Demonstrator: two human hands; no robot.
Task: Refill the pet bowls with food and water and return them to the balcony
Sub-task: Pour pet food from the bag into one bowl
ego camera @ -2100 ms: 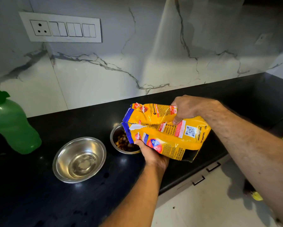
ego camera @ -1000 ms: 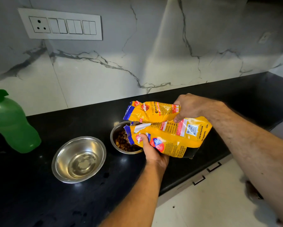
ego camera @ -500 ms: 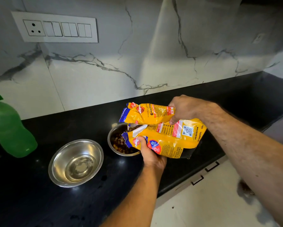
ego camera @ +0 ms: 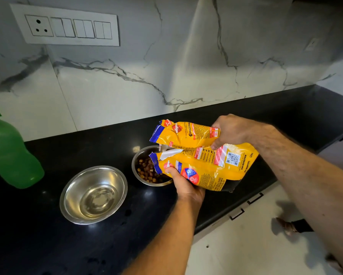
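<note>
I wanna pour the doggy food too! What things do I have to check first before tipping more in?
1. Bag mouth over the food bowl: ok, the torn end of the yellow food bag hangs above the rim.
2. Firm hold on the bag: ok, left hand grips it from below, right hand from above.
3. Room left in the bowl: ok, kibble sits below the rim.
4. Bowl flat on the black counter: ok.
5. Water bowl out of the way: ok, it stands apart to the left.
6. Food left in the bag: cannot tell.
</note>
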